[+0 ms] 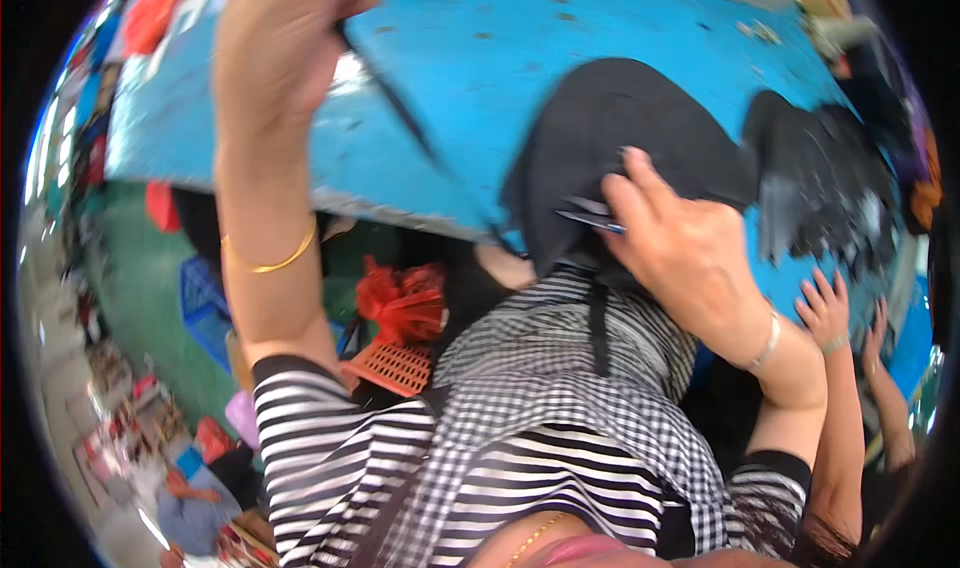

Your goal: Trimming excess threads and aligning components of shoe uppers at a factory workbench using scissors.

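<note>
**Thread pulled tight over the blue table**

Stretching up and away, the left hand (285, 38) is closed around a dark thread (400, 108) that runs taut down to the black fabric piece (620, 138) on the blue table (480, 58). The right hand (680, 248) presses on that fabric, fingers pinching small blue snips (590, 218).
</note>
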A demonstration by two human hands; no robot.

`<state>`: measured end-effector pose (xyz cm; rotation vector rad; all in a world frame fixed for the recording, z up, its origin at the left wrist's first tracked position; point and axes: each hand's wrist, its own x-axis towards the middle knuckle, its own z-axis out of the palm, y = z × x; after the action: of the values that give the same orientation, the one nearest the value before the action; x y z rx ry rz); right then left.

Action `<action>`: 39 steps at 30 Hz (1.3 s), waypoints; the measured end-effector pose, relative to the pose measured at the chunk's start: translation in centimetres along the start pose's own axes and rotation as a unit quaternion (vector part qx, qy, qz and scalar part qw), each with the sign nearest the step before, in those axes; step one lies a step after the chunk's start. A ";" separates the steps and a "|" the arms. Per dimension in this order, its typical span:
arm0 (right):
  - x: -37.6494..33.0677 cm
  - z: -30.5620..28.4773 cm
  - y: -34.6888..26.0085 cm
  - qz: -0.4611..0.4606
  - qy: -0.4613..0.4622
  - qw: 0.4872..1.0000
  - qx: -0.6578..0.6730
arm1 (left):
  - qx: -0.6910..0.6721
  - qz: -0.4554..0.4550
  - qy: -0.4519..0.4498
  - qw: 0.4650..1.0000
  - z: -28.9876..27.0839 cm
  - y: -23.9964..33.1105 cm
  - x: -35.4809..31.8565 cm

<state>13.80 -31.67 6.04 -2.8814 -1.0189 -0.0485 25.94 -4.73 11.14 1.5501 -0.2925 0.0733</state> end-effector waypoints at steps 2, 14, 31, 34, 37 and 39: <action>-0.1 -0.2 -0.3 0.017 0.021 0.998 0.053 | -0.029 0.058 -0.055 0.996 0.8 2.7 -1.4; -9.9 -2.7 13.1 0.409 0.334 0.669 0.523 | 0.121 -0.077 -0.316 0.938 5.8 -0.2 -0.9; -7.4 -1.3 9.7 0.195 0.082 0.829 0.518 | 0.288 -0.088 -0.511 0.805 12.9 -5.6 0.2; -5.1 -0.8 9.5 0.113 0.024 0.886 0.450 | 0.315 -0.062 -0.496 0.807 13.0 -5.5 0.2; -4.3 -0.1 9.4 0.058 -0.031 0.938 0.340 | 0.322 0.005 -0.478 0.817 13.0 -5.7 -0.5; -3.7 0.2 8.9 0.035 -0.012 0.947 0.318 | 0.356 0.079 -0.447 0.817 12.8 -5.8 -0.6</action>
<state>16.57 -40.86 5.03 -2.3222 -0.7503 0.2693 24.91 -17.47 5.24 2.2270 -1.2573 -0.4922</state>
